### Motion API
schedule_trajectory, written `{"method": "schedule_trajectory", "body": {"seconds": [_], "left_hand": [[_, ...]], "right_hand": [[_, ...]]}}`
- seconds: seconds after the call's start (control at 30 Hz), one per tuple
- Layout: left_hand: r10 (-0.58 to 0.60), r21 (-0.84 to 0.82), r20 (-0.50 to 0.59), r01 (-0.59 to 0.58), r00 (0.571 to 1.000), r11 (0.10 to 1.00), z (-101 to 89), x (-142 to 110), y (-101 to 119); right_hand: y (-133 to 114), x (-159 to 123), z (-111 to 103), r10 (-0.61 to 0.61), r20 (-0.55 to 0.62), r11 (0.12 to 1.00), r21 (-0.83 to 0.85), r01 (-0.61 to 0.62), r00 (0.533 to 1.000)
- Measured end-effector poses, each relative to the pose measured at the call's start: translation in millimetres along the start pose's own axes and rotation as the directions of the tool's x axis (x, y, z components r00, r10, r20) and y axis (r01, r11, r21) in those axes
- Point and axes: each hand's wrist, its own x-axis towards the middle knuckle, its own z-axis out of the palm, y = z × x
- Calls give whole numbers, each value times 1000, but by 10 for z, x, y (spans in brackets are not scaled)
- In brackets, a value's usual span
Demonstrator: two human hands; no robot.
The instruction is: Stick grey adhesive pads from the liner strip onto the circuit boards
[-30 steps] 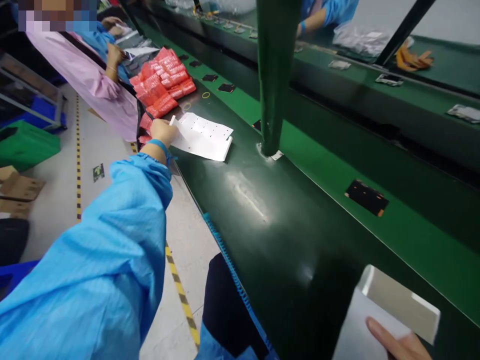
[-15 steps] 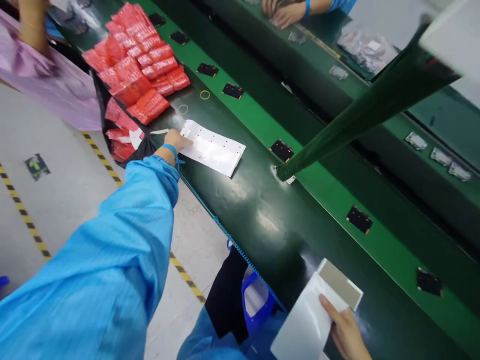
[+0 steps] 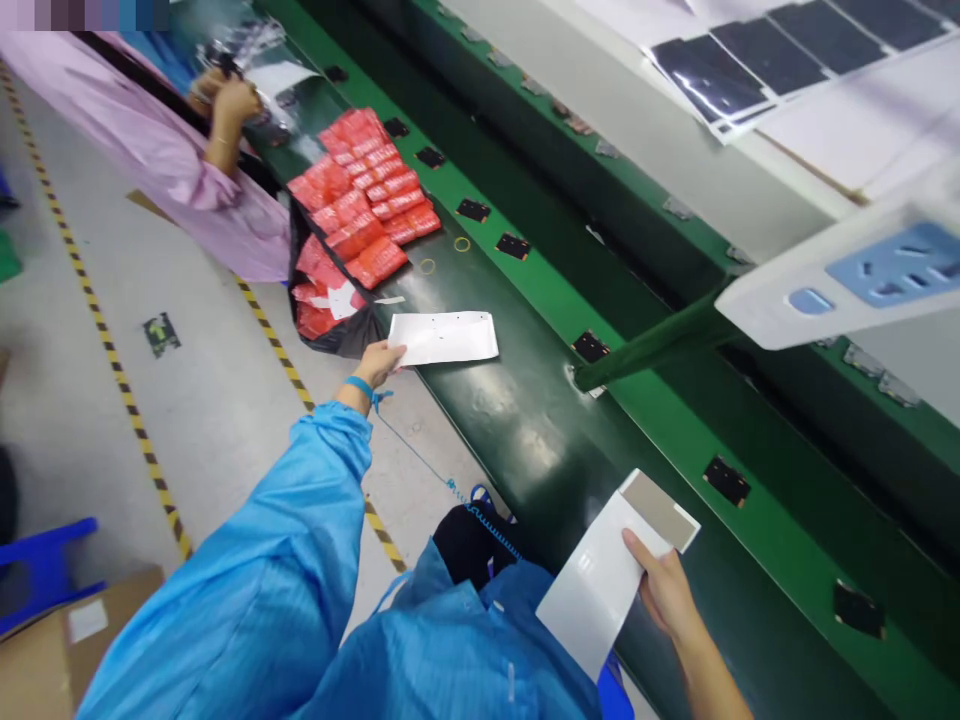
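My left hand (image 3: 381, 362), with a blue strap on its wrist, pinches the near-left end of a white sheet (image 3: 448, 340) marked with small dark dots. The sheet reaches over the edge of the dark green bench (image 3: 517, 420). In my right hand (image 3: 666, 580) is a glossy white sheet (image 3: 596, 575), the thumb on top and the fingers partly hidden beneath. A grey-beige panel with a white border (image 3: 660, 508) shows at its far end. Left of my left hand, an open black bag (image 3: 349, 335) holds red packets.
Red packets (image 3: 375, 205) are heaped on the bench, near two yellow rubber bands (image 3: 462, 244). Dark flat parts (image 3: 727, 481) lie along the bright green strip. A green post (image 3: 652, 350) and white power strip (image 3: 862, 270) jut in at right. A co-worker's hands (image 3: 229, 100) work at upper left.
My left hand has drawn the dotted sheet towards the bench's near edge and turned it. My right hand still holds its white sheet. The camera view has shifted, bringing the power strip into sight.
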Motion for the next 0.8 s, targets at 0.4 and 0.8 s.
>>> {"method": "schedule_trajectory", "body": {"seconds": [0.4, 0.8], "left_hand": [[-110, -222, -381, 25, 918, 975, -2344, 1198, -212], [89, 283, 6, -87, 996, 955, -1358, 3332, -220]], "right_hand": [[165, 169, 2023, 111, 92, 975, -204, -91, 990], [554, -539, 3444, 231, -162, 948, -183, -259, 959]]}}
